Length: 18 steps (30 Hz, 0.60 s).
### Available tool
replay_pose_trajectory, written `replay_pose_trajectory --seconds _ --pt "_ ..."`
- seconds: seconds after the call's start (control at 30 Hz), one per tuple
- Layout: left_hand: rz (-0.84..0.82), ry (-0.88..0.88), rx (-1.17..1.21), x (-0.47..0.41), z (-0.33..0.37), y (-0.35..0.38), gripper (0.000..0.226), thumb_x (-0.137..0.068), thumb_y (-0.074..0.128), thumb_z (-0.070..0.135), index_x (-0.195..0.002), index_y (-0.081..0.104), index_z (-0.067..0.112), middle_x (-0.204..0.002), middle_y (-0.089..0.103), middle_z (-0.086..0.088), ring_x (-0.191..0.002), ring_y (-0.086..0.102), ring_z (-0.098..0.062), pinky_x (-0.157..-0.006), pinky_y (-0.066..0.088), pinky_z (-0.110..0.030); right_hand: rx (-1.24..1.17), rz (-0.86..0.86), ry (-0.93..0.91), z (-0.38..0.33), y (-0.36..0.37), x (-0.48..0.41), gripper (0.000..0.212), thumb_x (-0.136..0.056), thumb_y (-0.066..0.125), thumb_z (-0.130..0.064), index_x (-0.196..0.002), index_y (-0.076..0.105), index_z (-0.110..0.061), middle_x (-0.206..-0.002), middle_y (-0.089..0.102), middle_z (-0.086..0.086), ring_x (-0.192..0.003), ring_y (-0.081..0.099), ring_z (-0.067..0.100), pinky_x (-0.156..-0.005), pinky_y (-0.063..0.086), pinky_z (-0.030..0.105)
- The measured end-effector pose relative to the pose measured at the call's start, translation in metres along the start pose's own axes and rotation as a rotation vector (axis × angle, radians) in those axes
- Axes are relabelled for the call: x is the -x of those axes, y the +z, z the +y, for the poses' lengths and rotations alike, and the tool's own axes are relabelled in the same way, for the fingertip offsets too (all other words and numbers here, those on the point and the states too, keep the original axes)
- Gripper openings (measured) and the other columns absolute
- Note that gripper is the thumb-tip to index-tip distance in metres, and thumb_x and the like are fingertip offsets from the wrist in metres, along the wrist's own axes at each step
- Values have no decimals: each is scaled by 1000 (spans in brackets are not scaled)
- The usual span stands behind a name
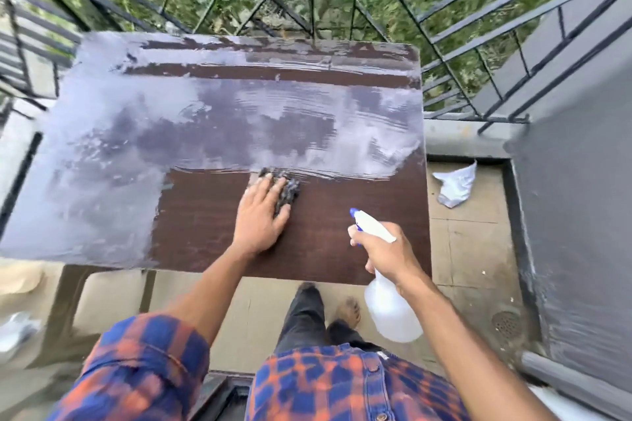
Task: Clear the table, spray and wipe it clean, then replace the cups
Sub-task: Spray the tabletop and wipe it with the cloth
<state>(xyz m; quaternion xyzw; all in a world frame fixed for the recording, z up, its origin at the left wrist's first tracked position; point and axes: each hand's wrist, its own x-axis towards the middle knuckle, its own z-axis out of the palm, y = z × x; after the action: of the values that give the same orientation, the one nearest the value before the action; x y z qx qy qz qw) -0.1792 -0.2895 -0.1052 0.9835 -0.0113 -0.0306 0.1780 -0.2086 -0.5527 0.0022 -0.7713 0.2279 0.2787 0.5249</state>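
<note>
- Clearly the left hand (261, 215) is spread open, palm down, pressing a dark crumpled cloth (286, 189) flat onto the desk (212, 222); only the far part of the cloth shows past the fingertips.
- That cloth looks soft and limp, probably damp, so it should bunch and fold under pressure; a flat palm with fingers splayed seems the best hold, since pinching one corner would likely let the rest drag.
- The right hand (383, 251) is closed around the neck of a spray bottle (388, 304), one finger at the blue trigger, white nozzle aimed at the desk's middle.
- The bottle is translucent plastic, and its fill level cannot be read; I judge it light and slightly squashy, best gripped at the neck as it is, since a wet body could slip.
- The bottle's body hangs off the near right edge of the desk, above the floor; the cloth lies just left of it, near the desk's right-centre.
- Beyond the cloth, a pale wet film covers most of the far and left surface, while the near right patch around the hands shows dry brown wood grain.
- No cups are in view on the desk, so replacing them looks like a step not yet done.
- A crumpled white rag (456, 186) lies on the floor to the right, well apart from both hands.
</note>
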Motion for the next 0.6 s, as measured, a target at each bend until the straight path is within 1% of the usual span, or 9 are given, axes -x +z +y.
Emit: replay_pose_trajectory --seconds 0.07,0.1,0.2,0.3,0.4,0.47,0.53,0.6 --pt "69 -174 -2 9 -25 -8 60 -95 50 38 -148 47 11 -156 39 -20 -145 35 -38 -121 25 -48 24 -33 -15 1 7 1 23 -68 66 -34 -73 71 -12 -63 56 -4 -47 46 18 -39 38 16" --pt "103 -266 13 14 -35 -11 61 -94 48 39 -148 47 10 -156 38 -22 -144 36 -40 -121 25 -48 30 -41 -14 2 8 2 24 -70 67 -32 -76 70 -9 -63 56 -4 -47 45 18 -40 39 16" --pt "173 -505 50 34 -54 -15 65 -94 43 40 -150 43 6 -156 36 -26 -146 32 -41 -123 20 -48 69 -74 -21 9 12 4 22 -78 67 -28 -80 70 -6 -62 54 -4 -48 47 18 -42 41 18" --pt "235 -660 84 51 -53 -8 60 -99 50 34 -151 40 4 -158 31 -27 -148 25 -42 -123 17 -49 79 -95 -17 16 13 6 17 -81 67 -23 -81 70 -7 -63 52 -3 -55 45 19 -42 42 19" --pt "274 -840 162 58 -32 1 61 -101 52 32 -154 34 8 -162 25 -23 -150 21 -41 -123 13 -51 82 -93 -19 21 11 9 13 -83 67 -21 -80 72 -9 -67 57 -2 -59 47 20 -41 43 18" --pt "299 -935 211 60 -10 7 62 -101 50 33 -155 32 11 -163 24 -21 -150 20 -38 -124 11 -51 58 -83 -19 23 7 10 11 -83 67 -20 -77 74 -13 -73 62 0 -60 48 21 -41 42 17" --pt "306 -979 235 63 18 14 63 -101 49 35 -156 30 12 -164 23 -19 -151 19 -36 -124 11 -51 43 -60 -19 25 1 9 11 -83 69 -19 -75 75 -16 -80 68 4 -58 50 22 -40 41 16" --pt "303 -982 266 67 51 23 64 -100 50 34 -157 30 12 -164 21 -18 -152 18 -35 -123 11 -52 29 -19 -18 28 -6 9 13 -84 70 -19 -73 76 -18 -88 74 10 -57 52 22 -39 40 15"
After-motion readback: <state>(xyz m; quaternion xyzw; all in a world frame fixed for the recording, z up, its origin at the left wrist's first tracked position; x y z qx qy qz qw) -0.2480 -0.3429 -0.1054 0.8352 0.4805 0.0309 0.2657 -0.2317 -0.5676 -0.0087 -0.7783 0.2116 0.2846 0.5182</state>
